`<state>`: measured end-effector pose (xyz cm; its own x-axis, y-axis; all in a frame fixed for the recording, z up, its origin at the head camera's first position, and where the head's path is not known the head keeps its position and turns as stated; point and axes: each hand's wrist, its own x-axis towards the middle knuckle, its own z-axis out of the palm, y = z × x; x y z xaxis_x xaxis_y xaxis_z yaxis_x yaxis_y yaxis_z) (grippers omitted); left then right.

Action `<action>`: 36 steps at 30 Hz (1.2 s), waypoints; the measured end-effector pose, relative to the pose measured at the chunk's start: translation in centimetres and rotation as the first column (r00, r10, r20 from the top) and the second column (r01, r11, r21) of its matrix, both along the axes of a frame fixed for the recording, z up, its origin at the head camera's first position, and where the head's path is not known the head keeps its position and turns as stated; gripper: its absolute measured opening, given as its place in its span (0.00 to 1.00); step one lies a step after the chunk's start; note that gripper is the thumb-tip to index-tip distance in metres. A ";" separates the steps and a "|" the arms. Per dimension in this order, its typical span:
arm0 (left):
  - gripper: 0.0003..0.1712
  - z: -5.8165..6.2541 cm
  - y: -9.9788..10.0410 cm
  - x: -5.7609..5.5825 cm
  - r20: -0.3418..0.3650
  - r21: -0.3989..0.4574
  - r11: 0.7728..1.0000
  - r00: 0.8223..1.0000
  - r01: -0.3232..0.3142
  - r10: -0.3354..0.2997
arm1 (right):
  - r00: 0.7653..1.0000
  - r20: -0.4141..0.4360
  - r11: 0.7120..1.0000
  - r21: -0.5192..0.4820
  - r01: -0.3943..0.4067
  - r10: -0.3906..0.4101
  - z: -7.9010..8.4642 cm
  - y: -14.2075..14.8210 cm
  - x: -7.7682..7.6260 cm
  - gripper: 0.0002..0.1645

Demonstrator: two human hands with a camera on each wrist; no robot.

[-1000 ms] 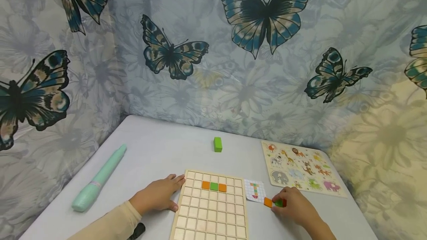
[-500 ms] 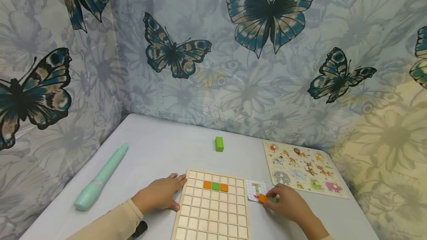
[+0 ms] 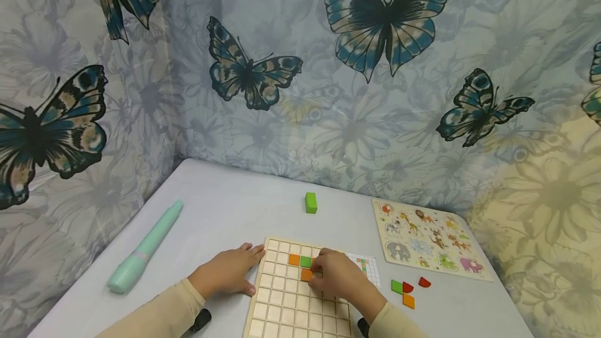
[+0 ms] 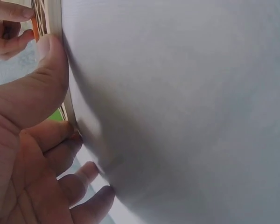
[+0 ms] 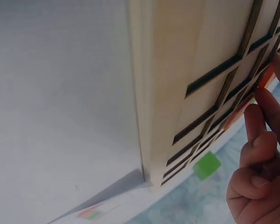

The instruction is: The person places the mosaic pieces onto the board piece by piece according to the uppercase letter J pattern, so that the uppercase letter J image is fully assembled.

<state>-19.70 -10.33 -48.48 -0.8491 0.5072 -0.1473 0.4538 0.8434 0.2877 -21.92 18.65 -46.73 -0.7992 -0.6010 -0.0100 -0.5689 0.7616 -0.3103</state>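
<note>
A wooden grid board (image 3: 281, 296) lies on the table. In its upper part sit an orange square tile (image 3: 293, 260) and a green square tile (image 3: 305, 262); the cell right of the green one is mostly covered by my right hand. Just below the green tile, my right hand (image 3: 340, 273) pinches another orange square tile (image 3: 306, 275) between thumb and finger, at the board's surface. My left hand (image 3: 227, 270) rests along the board's left edge, its fingers (image 4: 91, 170) spread near the far corner and its thumb (image 4: 53, 60) against the side.
A gridded pattern card (image 3: 371, 270) lies right of the board, partly behind my right hand. Beyond it are a loose green tile (image 3: 396, 286), an orange tile (image 3: 408, 301) and red pieces (image 3: 424, 282). An animal puzzle board (image 3: 427, 236), a green block (image 3: 311, 203) and a mint-coloured umbrella-like object (image 3: 145, 249) lie around.
My right hand picked up an orange tile from beside the card and carried it left onto the board. The loose pieces are now uncovered. My left hand stays at the board's edge.
</note>
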 end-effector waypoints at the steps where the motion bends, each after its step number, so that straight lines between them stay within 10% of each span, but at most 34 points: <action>1: 0.55 0.1 0.0 0.0 -0.002 -0.003 1.000 1.000 -0.004 0.004 | 1.000 0.003 1.000 -0.001 0.001 -0.001 0.0 -0.1 -0.1 0.12; 23: 0.54 0.2 -0.4 0.4 -0.002 -0.028 0.999 1.000 -0.019 0.019 | 0.998 -0.057 1.000 -0.001 -0.014 0.014 -0.1 -0.4 -0.2 0.09; 29: 0.54 0.1 -0.1 0.1 -0.014 -0.036 0.999 1.000 0.001 -0.002 | 0.981 -0.078 0.982 0.048 0.182 -0.178 0.9 6.1 0.5 0.21; 36: 0.54 0.4 0.1 -0.1 -0.020 -0.070 0.998 1.000 0.006 -0.008 | 0.895 0.035 0.880 0.203 0.429 -0.445 1.2 15.0 0.4 0.25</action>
<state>-19.79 -10.26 -48.05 -0.8489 0.5020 -0.1650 0.4648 0.8579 0.2187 -21.51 33.68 -45.49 -0.9720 -0.1719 -0.1602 -0.1445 0.9749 -0.1692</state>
